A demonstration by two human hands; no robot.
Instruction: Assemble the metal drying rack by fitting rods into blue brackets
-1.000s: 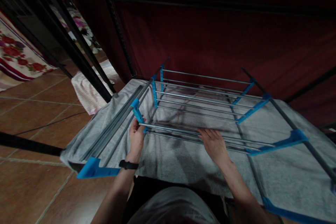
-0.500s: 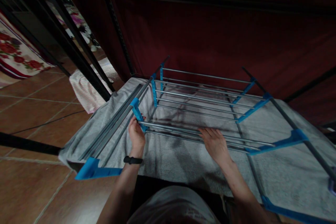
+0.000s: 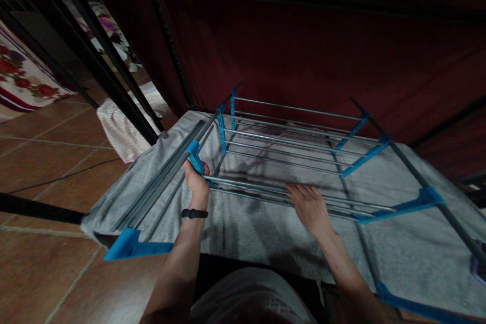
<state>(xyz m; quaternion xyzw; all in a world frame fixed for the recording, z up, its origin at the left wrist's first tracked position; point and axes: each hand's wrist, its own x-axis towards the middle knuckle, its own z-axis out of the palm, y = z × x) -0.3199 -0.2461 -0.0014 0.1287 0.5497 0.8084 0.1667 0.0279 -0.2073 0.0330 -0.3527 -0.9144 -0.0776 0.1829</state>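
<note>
A drying rack of grey metal tubes and blue plastic brackets lies across a grey towel. My left hand [image 3: 197,185] is closed around a blue bracket [image 3: 195,157] on the rack's left side tube, thumb and fingers on either side. Several metal rods [image 3: 261,187] run rightward from this bracket. Over their middle lies my right hand [image 3: 309,208], its fingers bent over the rods and their tips partly hidden. The rods' far ends meet a blue bracket [image 3: 402,206] on the right side tube [image 3: 408,162]. Farther back, more rods [image 3: 292,136] span between the side tubes.
Loose-looking grey tubes [image 3: 163,177] lie along the left side, with a blue corner piece [image 3: 132,245] near the front. Black metal posts [image 3: 102,40] rise at left. Behind the rack hangs a dark red cloth [image 3: 304,50]. A striped cloth [image 3: 121,124] lies on the tiled floor.
My left hand has shifted slightly up along the blue bracket, its thumb and fingers now higher around it. My right hand stays in nearly the same place on the rods.
</note>
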